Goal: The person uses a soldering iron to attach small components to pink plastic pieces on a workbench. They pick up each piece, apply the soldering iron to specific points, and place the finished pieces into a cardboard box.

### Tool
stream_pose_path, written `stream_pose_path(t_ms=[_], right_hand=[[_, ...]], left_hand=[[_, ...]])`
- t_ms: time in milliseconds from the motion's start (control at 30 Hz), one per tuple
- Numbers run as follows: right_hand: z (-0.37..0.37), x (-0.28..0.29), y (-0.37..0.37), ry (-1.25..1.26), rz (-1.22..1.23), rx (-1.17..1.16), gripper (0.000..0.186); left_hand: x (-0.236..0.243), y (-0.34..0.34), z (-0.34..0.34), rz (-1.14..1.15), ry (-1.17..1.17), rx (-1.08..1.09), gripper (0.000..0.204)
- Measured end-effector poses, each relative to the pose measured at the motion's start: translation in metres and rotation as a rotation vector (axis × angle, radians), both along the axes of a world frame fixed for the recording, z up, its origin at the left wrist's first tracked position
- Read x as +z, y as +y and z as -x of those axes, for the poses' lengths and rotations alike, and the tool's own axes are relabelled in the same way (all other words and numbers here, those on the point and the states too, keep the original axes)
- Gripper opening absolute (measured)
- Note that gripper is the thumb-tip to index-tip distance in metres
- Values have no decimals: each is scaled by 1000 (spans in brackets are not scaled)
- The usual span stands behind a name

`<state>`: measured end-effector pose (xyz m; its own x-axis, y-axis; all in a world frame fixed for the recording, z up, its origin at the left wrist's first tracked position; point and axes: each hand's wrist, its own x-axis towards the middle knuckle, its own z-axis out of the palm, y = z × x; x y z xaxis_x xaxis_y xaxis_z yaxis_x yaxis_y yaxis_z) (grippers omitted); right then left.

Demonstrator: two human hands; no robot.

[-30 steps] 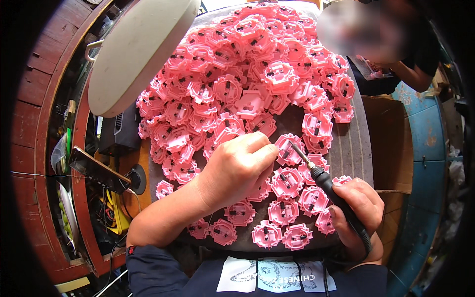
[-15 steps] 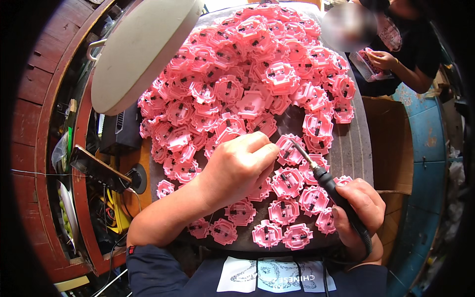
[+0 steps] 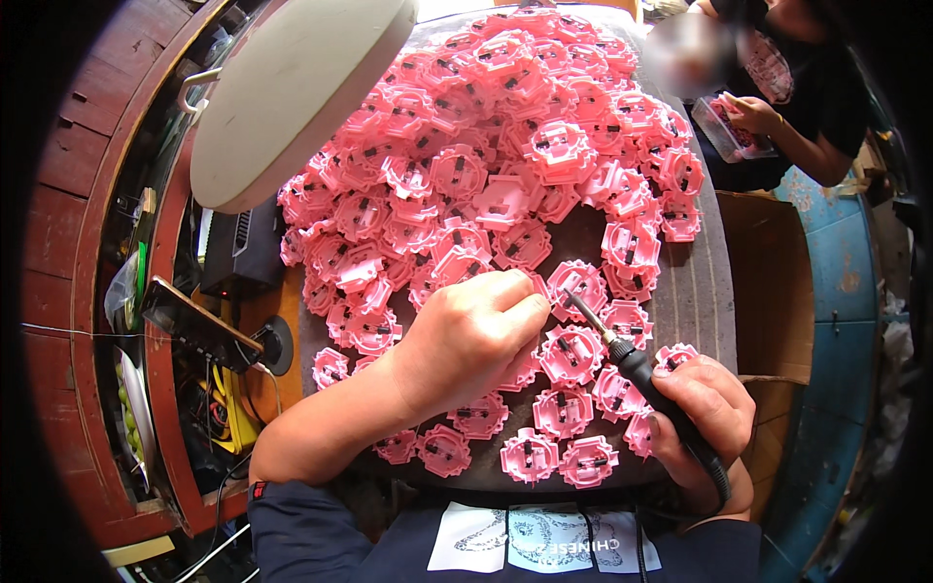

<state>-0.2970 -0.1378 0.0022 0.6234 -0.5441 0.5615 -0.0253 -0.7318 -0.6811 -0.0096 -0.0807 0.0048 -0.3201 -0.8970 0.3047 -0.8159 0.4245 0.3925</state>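
Note:
My right hand (image 3: 708,413) is wrapped round the black handle of a soldering iron (image 3: 641,364). The iron slants up and to the left, its metal tip over a round pink plastic part (image 3: 580,288); contact is too fine to tell. Just left of that part, my left hand (image 3: 481,325) has its fingers pinched together. Whatever they hold, if anything, is hidden behind the knuckles. More pink parts with small black pieces in them lie spread around both hands, such as this pink part (image 3: 571,355) below the tip.
A large heap of pink parts (image 3: 457,170) covers the far side of the grey striped work surface (image 3: 705,291). A pale lamp head (image 3: 292,107) overhangs it at left, near a phone (image 3: 199,325) on a stand. At far right another person's hand (image 3: 753,115) is at a clear box (image 3: 729,131).
The whole view has shifted slightly. The iron's tip sits a little nearer me over the same pink part. My left hand keeps its pinch beside it.

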Motion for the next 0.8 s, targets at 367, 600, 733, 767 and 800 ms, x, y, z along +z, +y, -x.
stream_pose_path(t_ms=[367, 600, 733, 767, 800], right_hand=[[-1, 1, 1, 9, -5, -7, 40], [-1, 0, 0, 5, -14, -8, 41], [-1, 0, 1, 5, -9, -8, 41], [-2, -1, 1, 6, -9, -7, 41], [-1, 0, 1, 9, -8, -10, 41]], left_hand=[[-5, -2, -1, 4, 10, 7, 19], [-8, -4, -1, 15, 18, 6, 19], [-11, -4, -3, 18, 23, 6, 18], [-11, -4, -3, 18, 19, 8, 17], [-11, -5, -3, 19, 17, 7, 17]])
